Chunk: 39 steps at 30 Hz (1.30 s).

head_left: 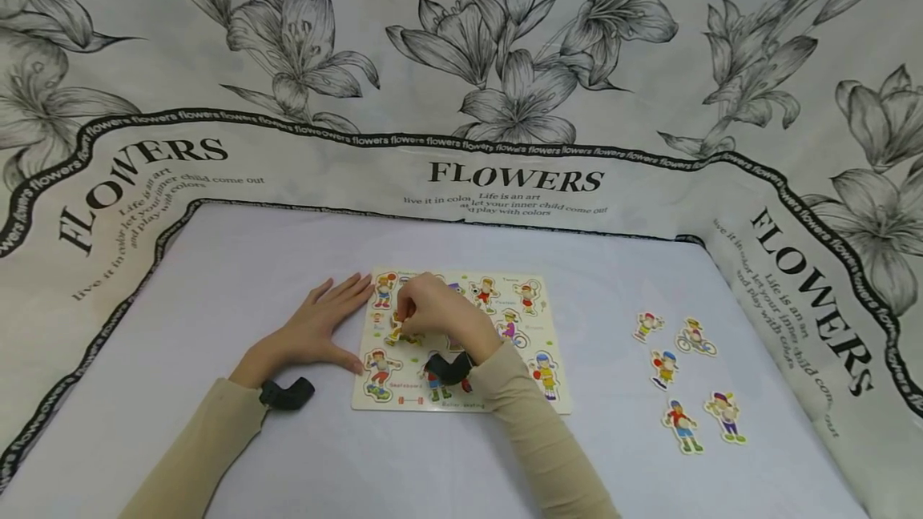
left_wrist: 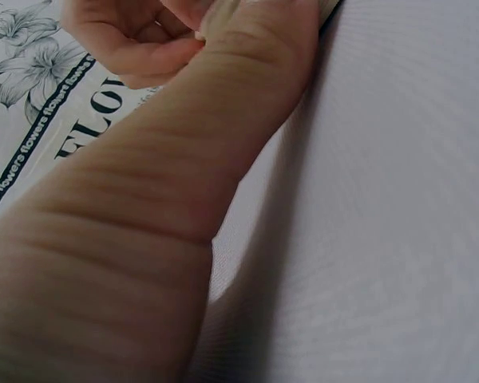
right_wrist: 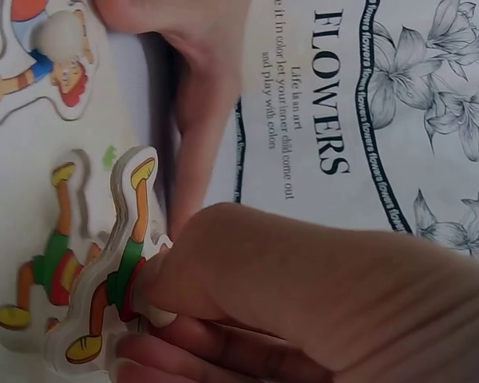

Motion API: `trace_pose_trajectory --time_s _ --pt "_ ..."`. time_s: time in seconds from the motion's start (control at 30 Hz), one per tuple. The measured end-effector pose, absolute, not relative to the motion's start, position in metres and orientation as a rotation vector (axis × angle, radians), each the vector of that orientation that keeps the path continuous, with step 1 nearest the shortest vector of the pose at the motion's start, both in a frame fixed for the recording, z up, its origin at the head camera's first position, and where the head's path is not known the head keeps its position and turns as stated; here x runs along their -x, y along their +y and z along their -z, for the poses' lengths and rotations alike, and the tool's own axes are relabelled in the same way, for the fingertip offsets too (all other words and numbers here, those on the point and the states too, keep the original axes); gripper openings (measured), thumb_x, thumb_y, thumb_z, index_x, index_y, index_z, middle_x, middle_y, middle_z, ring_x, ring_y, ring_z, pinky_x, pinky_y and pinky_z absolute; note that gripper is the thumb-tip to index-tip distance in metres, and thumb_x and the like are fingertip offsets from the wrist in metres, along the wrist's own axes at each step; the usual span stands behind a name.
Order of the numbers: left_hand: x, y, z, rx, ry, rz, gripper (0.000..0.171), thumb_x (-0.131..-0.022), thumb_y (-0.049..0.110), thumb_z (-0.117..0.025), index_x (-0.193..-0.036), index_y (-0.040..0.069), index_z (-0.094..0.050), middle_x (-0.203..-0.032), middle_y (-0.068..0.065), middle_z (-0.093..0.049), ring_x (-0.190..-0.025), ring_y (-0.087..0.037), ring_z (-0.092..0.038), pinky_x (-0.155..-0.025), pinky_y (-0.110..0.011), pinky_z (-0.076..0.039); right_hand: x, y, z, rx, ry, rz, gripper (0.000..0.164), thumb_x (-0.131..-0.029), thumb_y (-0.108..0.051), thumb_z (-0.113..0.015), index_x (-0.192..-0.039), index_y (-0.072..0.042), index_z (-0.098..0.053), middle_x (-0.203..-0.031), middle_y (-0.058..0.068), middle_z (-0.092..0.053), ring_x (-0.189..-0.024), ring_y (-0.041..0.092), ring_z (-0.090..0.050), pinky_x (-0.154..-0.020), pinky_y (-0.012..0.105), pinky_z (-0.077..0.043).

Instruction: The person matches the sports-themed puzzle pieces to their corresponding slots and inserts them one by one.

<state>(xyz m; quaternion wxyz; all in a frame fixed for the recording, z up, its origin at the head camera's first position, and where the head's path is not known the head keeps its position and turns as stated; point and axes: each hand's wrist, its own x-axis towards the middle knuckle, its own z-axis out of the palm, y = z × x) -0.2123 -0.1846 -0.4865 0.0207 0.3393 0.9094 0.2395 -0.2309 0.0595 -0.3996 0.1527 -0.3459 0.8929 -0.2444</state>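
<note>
My right hand [head_left: 443,315] is over the left half of a cream puzzle board [head_left: 539,331]. Its thumb and fingers pinch a wooden puzzle piece [right_wrist: 128,271] shaped as a running figure in a green and red outfit. The piece is tilted up, beside a matching printed recess [right_wrist: 54,275] in the right wrist view. My left hand [head_left: 317,331] lies with fingers spread at the board's left edge, its thumb at the border. A skateboarder figure [head_left: 380,375] sits on the board near that thumb.
Several loose figure pieces lie on the white cloth right of the board, among them a cyclist [head_left: 695,336] and a red-topped figure [head_left: 681,426]. Other figures, like the tennis player [head_left: 529,296], show on the board. A floral-printed border [head_left: 505,179] rings the cloth.
</note>
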Motion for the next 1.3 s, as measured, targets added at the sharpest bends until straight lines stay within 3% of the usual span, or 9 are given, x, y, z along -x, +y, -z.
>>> trace_pose_trajectory --time_s 1.3 --pt "0.213 -0.184 0.487 -1.048 2.813 -0.766 0.129 -0.063 0.074 -0.077 -0.158 0.006 -0.023 -0.165 -0.011 -0.016 -0.152 -0.031 -0.009 -0.119 -0.057 0.000 0.230 0.056 0.424 0.925 2.564 0.765 0.017 -0.074 0.006 -0.073 -0.072 -0.010 -0.068 -0.068 -0.003 -0.059 -0.059 0.008 -0.050 -0.054 0.019 -0.041"
